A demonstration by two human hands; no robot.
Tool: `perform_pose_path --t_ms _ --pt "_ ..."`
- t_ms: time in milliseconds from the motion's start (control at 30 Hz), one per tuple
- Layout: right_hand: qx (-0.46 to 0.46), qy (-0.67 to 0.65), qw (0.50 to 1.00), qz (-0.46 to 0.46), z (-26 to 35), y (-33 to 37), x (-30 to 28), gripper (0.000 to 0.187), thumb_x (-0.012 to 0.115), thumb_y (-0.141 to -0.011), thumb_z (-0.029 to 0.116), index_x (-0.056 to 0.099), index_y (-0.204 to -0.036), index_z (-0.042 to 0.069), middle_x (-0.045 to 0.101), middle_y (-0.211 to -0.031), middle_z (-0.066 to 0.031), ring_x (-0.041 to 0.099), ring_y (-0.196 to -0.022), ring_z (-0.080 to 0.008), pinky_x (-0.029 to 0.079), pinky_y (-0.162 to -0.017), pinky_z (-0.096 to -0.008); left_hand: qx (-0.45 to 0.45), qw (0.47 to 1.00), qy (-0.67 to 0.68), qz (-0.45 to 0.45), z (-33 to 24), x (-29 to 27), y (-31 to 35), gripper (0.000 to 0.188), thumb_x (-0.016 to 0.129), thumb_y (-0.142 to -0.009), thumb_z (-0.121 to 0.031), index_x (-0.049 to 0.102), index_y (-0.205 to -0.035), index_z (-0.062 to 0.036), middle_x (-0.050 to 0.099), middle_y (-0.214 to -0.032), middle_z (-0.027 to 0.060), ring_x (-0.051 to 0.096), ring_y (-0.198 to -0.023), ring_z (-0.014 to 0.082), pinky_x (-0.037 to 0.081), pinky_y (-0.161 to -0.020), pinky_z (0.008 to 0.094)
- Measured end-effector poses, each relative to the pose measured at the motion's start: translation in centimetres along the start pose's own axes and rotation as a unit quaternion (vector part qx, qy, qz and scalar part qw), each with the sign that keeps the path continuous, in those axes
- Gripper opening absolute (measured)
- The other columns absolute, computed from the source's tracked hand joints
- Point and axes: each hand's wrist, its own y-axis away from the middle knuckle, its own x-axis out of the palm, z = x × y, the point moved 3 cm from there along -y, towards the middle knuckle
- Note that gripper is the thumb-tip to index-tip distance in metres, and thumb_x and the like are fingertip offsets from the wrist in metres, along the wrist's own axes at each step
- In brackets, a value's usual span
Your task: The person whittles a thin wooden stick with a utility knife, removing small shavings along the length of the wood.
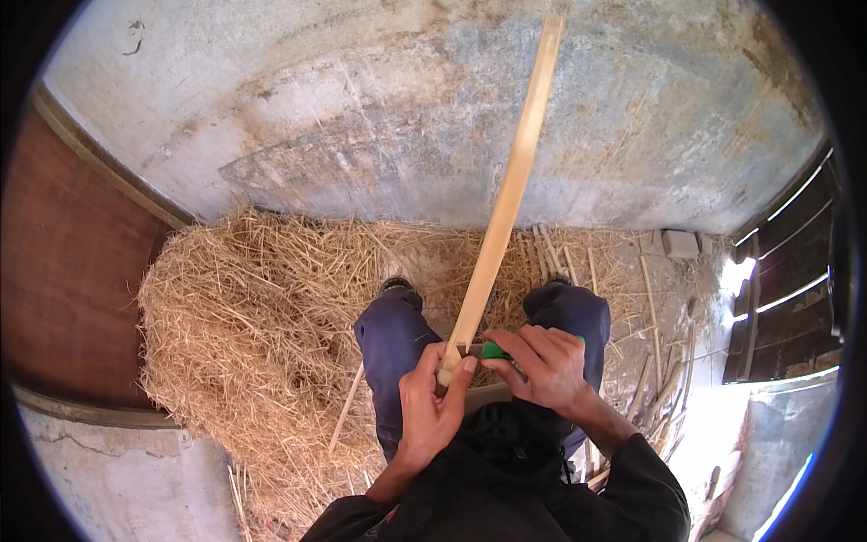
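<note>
Left hand (432, 402) is pinched tight around the low end of one long wood strip (507, 208); most of the strip is stretched up, away from the hand. By the right hand (548, 367), just right of the strip's low end, one green-handled tool (493, 350) is gripped. Two legs (390, 339) are seen, one on each side of the strip. One big straw pile (257, 316) is heaped left of it, and one gray block (679, 244) is set to its right.
</note>
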Motion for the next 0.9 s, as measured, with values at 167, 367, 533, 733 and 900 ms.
perform_pose_path --t_ms 167,367,533,733,900 --pt "0.011 -0.007 1.0 0.003 0.1 0.0 -0.5 0.031 0.081 -0.093 0.033 0.077 -0.117 0.013 0.066 -0.083 -0.0019 0.066 -0.066 -0.0187 0.053 -0.059 -0.0343 0.024 0.994 0.103 0.013 2.0 0.3 -0.3 0.017 0.071 -0.108 -0.016 0.069 -0.113 -0.0003 0.056 -0.069 -0.0042 0.044 -0.064 -0.0006 0.031 -0.053 0.0226" --pt "0.319 0.071 0.919 -0.22 -14.8 -1.1 -7.5 0.033 0.067 -0.108 0.027 0.078 -0.123 -0.001 0.077 -0.086 -0.0151 0.069 -0.068 -0.0257 0.049 -0.061 -0.0414 0.055 0.995 -0.026 0.077 3.2 -0.4 3.3 0.018 0.075 -0.106 -0.018 0.07 -0.108 -0.0001 0.06 -0.074 -0.0038 0.05 -0.069 0.0002 0.039 -0.058 0.0233" --pt "0.226 -0.012 0.96 -0.163 -8.5 -1.8 -7.2 0.026 0.076 -0.102 0.02 0.077 -0.117 0.0 0.074 -0.089 -0.0142 0.07 -0.07 -0.0226 0.051 -0.063 -0.0347 0.021 0.997 0.07 0.033 2.9 -0.6 0.5 0.023 0.08 -0.102 -0.01 0.066 -0.115 0.0014 0.06 -0.08 -0.0043 0.051 -0.072 -0.0003 0.042 -0.061 0.0192" --pt "0.109 -0.129 0.985 -0.044 -3.9 -0.8 -2.9 0.027 0.084 -0.093 0.021 0.073 -0.111 0.003 0.072 -0.09 -0.0105 0.071 -0.07 -0.0269 0.055 -0.062 -0.0363 0.024 0.994 0.107 0.007 1.5 -0.2 0.0 0.033 0.082 -0.098 -0.005 0.061 -0.123 0.0002 0.053 -0.081 -0.0067 0.048 -0.075 -0.0014 0.038 -0.063 0.0184" --pt "0.042 -0.119 0.992 0.012 -2.4 -0.1 -1.7 0.032 0.087 -0.089 0.028 0.074 -0.109 0.007 0.069 -0.086 -0.0055 0.07 -0.068 -0.0257 0.055 -0.059 -0.0363 0.006 0.995 0.087 0.044 0.3 0.2 0.2 0.034 0.079 -0.099 -0.002 0.061 -0.128 -0.0008 0.058 -0.089 -0.0061 0.051 -0.079 -0.0007 0.04 -0.069 0.0184"
